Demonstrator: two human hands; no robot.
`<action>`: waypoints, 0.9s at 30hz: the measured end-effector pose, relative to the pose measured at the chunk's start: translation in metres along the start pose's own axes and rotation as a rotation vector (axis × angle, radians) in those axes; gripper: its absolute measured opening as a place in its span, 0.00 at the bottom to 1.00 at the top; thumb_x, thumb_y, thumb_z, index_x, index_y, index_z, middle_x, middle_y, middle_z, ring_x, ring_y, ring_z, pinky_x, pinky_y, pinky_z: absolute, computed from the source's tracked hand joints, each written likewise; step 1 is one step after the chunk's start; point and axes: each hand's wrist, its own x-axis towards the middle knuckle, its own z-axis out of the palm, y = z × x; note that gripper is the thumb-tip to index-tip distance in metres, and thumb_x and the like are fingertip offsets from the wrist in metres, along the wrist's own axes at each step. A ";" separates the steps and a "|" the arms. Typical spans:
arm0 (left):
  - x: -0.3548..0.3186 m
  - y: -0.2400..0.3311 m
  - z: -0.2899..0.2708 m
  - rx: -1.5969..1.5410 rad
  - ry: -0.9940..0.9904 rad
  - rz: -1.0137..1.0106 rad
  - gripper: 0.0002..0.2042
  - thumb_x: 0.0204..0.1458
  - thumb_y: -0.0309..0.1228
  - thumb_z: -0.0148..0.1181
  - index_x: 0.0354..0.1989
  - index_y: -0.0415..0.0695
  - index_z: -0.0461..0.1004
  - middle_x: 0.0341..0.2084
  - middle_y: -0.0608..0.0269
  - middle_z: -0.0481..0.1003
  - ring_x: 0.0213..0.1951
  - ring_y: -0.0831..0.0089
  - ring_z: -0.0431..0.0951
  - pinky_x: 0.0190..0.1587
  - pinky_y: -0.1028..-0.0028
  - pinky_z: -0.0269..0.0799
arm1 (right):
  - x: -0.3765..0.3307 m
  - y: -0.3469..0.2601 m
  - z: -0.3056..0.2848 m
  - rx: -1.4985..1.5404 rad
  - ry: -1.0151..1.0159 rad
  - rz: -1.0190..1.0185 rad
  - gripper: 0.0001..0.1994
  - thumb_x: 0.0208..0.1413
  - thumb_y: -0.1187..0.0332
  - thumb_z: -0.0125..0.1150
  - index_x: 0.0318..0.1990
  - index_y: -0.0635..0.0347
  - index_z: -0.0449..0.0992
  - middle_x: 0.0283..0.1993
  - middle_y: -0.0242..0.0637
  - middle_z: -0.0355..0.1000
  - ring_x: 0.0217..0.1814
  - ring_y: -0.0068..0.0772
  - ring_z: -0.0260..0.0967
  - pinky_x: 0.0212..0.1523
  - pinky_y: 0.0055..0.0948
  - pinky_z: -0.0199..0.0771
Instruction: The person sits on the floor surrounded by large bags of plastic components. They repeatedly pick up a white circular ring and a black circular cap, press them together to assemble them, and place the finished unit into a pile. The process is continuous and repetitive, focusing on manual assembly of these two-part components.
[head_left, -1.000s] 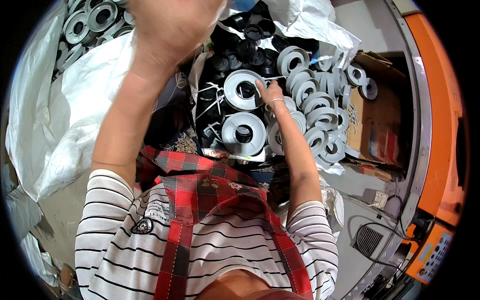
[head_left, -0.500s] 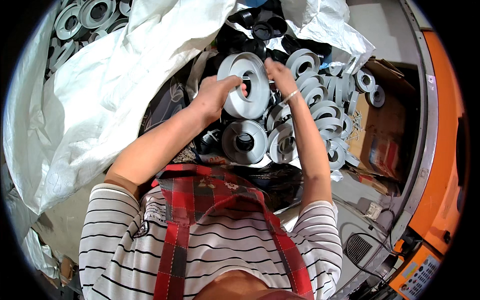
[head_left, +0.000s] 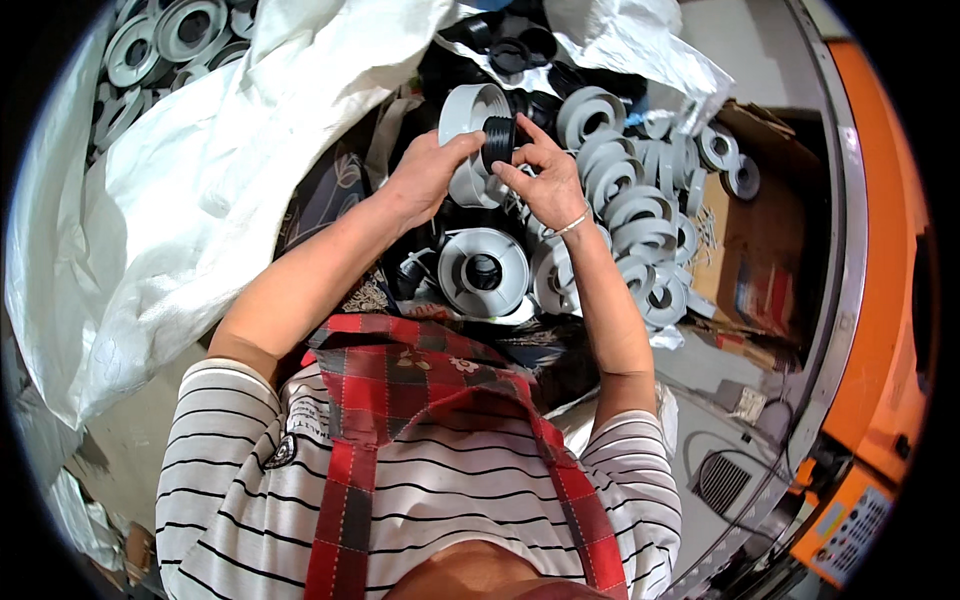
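I have the ring (head_left: 460, 112) raised in front of me, above the pile and tilted so that its outer wall shows. It looks like moulded plastic: I judge it light and stiff, smooth enough to slide in dry fingers, and not fragile in ordinary handling. The wall on the left seems the best place to take it, thumb in front and fingers behind, leaving the opening free.

My left hand (head_left: 425, 175) has just such a grip, closed on that side, though the fingers behind are hidden. Its thumb reaches toward the collar (head_left: 498, 142), a short black ribbed piece at the ring's opening; I cannot tell how far it is seated. The ribs should give fingertips some bite, so I would pinch it around the outside. My right hand (head_left: 550, 183) has it there, thumb below and forefinger above, the grip narrowed to the collar's width.

Just nearer my body lies a disc (head_left: 512, 272), flat, with a black piece showing at its centre. To its right, more rings (head_left: 640, 207) lean in overlapping rows beside a carton (head_left: 760, 225). Black pieces (head_left: 510, 55) fill the far side, and a white sack (head_left: 200, 220) spreads on my left.
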 end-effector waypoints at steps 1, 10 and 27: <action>-0.004 0.000 0.003 0.015 -0.035 -0.008 0.13 0.54 0.32 0.54 0.43 0.36 0.70 0.35 0.62 0.74 0.34 0.76 0.75 0.36 0.74 0.73 | -0.005 -0.001 -0.005 0.021 0.021 0.039 0.14 0.39 0.67 0.69 0.32 0.64 0.74 0.53 0.49 0.65 0.59 0.44 0.62 0.51 0.33 0.67; -0.037 0.014 0.013 0.213 -0.258 -0.151 0.16 0.55 0.33 0.52 0.47 0.35 0.68 0.37 0.60 0.74 0.35 0.74 0.76 0.38 0.73 0.74 | -0.053 -0.058 -0.031 -0.451 -0.012 -0.154 0.35 0.32 0.62 0.70 0.53 0.59 0.64 0.47 0.49 0.61 0.51 0.49 0.60 0.50 0.37 0.67; -0.074 0.008 0.017 0.077 -0.417 -0.154 0.16 0.56 0.31 0.54 0.50 0.36 0.66 0.42 0.61 0.72 0.41 0.76 0.75 0.45 0.74 0.74 | -0.077 -0.073 -0.026 -0.173 0.007 0.022 0.32 0.37 0.63 0.70 0.52 0.63 0.66 0.43 0.43 0.68 0.47 0.40 0.67 0.47 0.33 0.69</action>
